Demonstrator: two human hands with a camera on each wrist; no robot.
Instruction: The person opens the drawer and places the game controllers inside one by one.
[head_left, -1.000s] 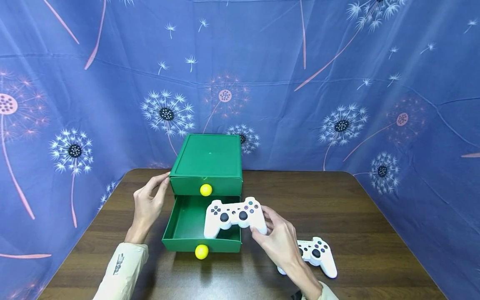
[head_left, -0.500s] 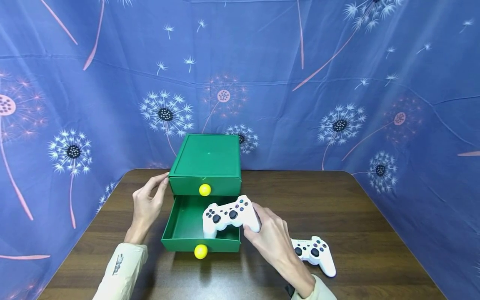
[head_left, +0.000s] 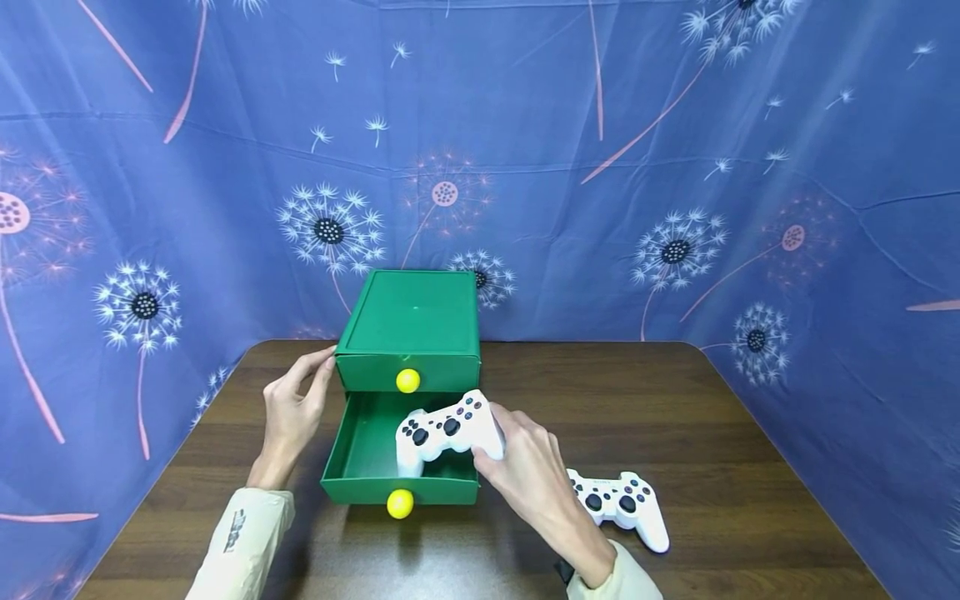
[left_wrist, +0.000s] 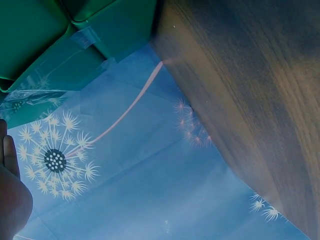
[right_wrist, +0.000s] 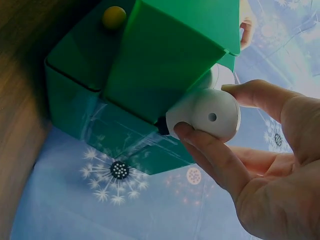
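A green two-drawer box point(head_left: 412, 312) stands on the table, its lower drawer point(head_left: 444, 492) pulled out and its upper drawer point(head_left: 367, 372) pushed in. Each drawer has a yellow ball knob point(head_left: 400, 503) in front. My left hand point(head_left: 291, 410) touches the box's upper left front corner with its fingertips. A white game controller point(head_left: 435, 439) is held tilted over the lower drawer, left end lower. My right hand point(head_left: 528, 467) grips its right end between thumb and fingers, also visible in the right wrist view, where the controller point(right_wrist: 215, 115) shows end-on.
A second white game controller point(head_left: 633, 508) lies on the brown wooden table point(head_left: 720, 467) to the right, partly behind my right wrist. Behind the table hangs a blue cloth point(head_left: 540, 208) printed with dandelions.
My right hand has carried the controller left and tilted it, its left end dropping. More of the second controller shows now. My left hand keeps its place on the box.
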